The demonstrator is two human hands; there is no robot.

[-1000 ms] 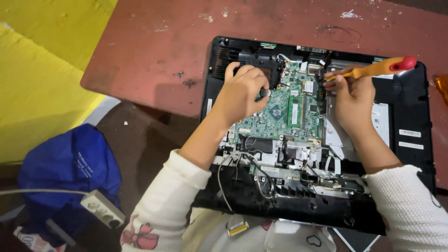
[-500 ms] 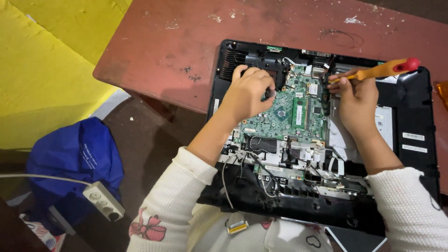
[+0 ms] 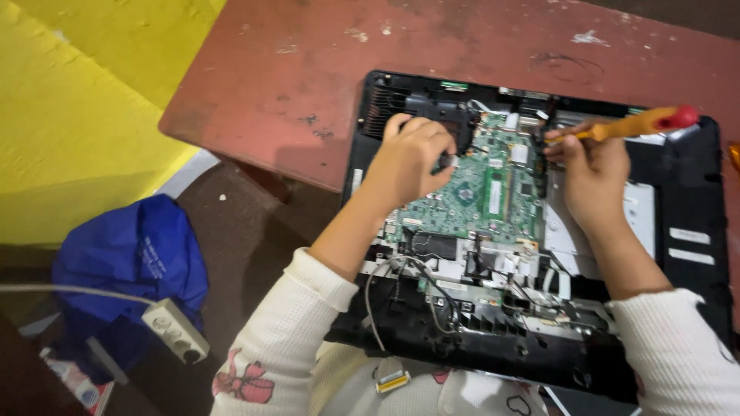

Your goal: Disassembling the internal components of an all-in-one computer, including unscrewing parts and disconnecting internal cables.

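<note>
Over motherboard (image 3: 493, 185), screwdriver (image 3: 628, 125) tip leftward

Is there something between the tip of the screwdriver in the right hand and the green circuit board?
Nothing visible does. The right hand holds the screwdriver with its tip already at the right edge of the green circuit board. The left hand rests on the board's other side, near the black fan housing, away from the tip.

Blue bag (image 3: 127, 266), white power strip (image 3: 176, 331) on floor; yellow wall (image 3: 69, 115).
</note>
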